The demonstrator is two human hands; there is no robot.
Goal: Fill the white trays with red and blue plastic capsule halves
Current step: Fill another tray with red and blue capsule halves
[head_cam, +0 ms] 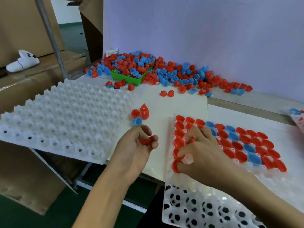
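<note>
Head view: right hand [199,150] fingers curled over the left column of the near-right tray [171,175], pinching a red half [175,167] at its near-left pocket. Left hand [139,145] just left of that tray, pinching another red half [145,141], closer to the unfilled left pockets than to the pile. Tray mostly filled red and blue. Empty tray [65,116] lies left. Loose pile [164,71] and green bin [128,78] at far desk [181,102] edge.
</note>
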